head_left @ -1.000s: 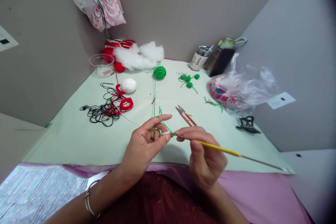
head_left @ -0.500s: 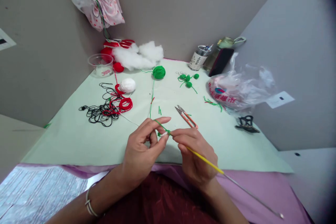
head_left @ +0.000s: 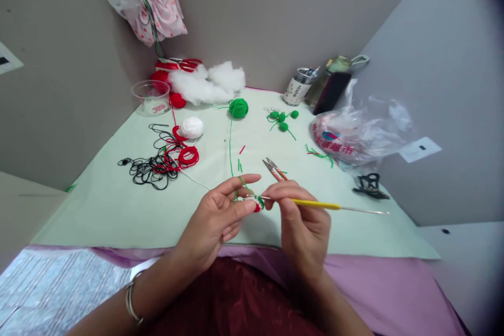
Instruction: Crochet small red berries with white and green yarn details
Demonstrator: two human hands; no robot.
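Observation:
Between thumb and fingers, my left hand (head_left: pixel 216 215) pinches a small red, white and green crocheted piece (head_left: pixel 258 203). Green yarn runs over the left fingers and back to a green ball (head_left: pixel 238 108). My right hand (head_left: pixel 305 226) is closed on a yellow-handled crochet hook (head_left: pixel 317 203), its near tip at the piece and its other metal end pointing right. A thin white strand leads from the left hand toward a white yarn ball (head_left: pixel 191 128). Orange-handled snips (head_left: pixel 275 170) lie just beyond the right hand, partly covered by it.
Tangled black cord (head_left: pixel 151 170) and red yarn (head_left: pixel 188 156) lie left. White stuffing (head_left: pixel 208 84) and a clear tub (head_left: pixel 150 98) stand behind. Small green balls (head_left: pixel 283 126), a pen cup (head_left: pixel 297 87), a phone (head_left: pixel 333 93), a plastic bag (head_left: pixel 358 131) and a black clip (head_left: pixel 370 186) are right.
The hook has swung up to nearly level, and my right hand has turned with it. The held piece now shows its red part. A red scrap lies slightly farther right, apart from the green strand.

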